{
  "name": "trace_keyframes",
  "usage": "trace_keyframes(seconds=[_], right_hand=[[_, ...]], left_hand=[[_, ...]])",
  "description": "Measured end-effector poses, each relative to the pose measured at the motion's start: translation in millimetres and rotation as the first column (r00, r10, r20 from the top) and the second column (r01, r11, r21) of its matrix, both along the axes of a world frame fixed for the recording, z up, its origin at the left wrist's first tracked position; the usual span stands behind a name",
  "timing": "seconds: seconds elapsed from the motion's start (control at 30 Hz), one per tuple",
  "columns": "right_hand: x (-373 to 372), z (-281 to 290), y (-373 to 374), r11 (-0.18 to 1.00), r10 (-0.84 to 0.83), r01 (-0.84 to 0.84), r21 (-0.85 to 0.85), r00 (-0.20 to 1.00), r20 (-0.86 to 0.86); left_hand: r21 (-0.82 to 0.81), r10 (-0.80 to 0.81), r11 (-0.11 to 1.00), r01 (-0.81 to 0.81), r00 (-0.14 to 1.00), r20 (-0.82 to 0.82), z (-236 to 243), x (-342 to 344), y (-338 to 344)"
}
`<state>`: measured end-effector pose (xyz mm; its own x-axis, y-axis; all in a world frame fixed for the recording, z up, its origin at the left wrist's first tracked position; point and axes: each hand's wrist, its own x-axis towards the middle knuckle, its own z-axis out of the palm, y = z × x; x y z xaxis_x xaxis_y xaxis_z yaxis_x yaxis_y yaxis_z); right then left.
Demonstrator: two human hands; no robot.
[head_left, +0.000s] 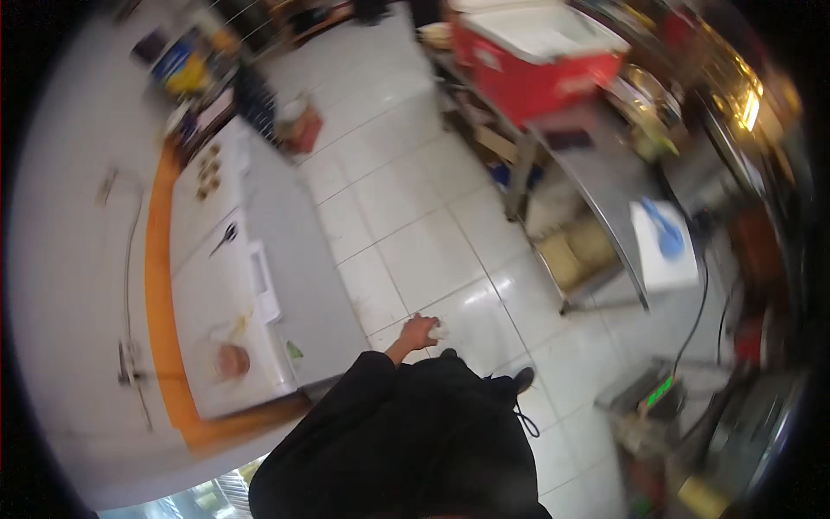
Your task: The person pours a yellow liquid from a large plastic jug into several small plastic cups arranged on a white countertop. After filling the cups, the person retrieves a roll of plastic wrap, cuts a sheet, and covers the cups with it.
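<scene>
A hand (418, 332), left or right unclear, hangs over the floor (432, 242), fingers curled around a small white wad (438, 330) at their tips. A firm, steady grip seems wise.

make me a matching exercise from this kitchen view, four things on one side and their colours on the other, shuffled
Things:
1. cooler box
2. strip along the counter edge
3. utensil on the white board
4. small thing in the left hand

Colours:
A. blue
B. white
C. red with a white lid
D. orange

Pairs: 1-C, 2-D, 3-A, 4-B
</scene>
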<state>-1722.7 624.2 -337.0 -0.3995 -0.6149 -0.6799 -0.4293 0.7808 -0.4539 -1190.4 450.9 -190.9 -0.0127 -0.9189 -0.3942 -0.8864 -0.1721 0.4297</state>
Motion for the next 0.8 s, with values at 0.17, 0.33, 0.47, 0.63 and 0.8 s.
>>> trace_keyframes(seconds=[0.17,0.33,0.47,0.63,0.8], right_hand=[[61,10,-224,0.916,0.4,-0.4,-0.002,0.916,-0.001],[146,9,-500,0.748,0.58,-0.62,-0.237,0.784,-0.22],[449,204,-725,0.631,0.584,-0.608,-0.482,0.781,-0.221],[808,328,-835,0.247,0.893,-0.405,-0.88,0.447,0.045],[1074,541,-823,0.001,0.996,-0.21,-0.978,0.088,-0.018]], left_hand=[[-0.012,0.245,0.969,-0.247,0.965,-0.093,37,86,-82],[-0.057,0.438,0.886,-0.459,0.872,-0.221,18,198,-141],[0.003,0.656,0.746,-0.666,0.733,-0.182,-11,315,-148],[0.147,0.934,0.356,-0.923,0.355,-0.034,-10,431,-161],[0.074,0.983,0.168,-0.983,0.162,-0.088,1,533,-198]])
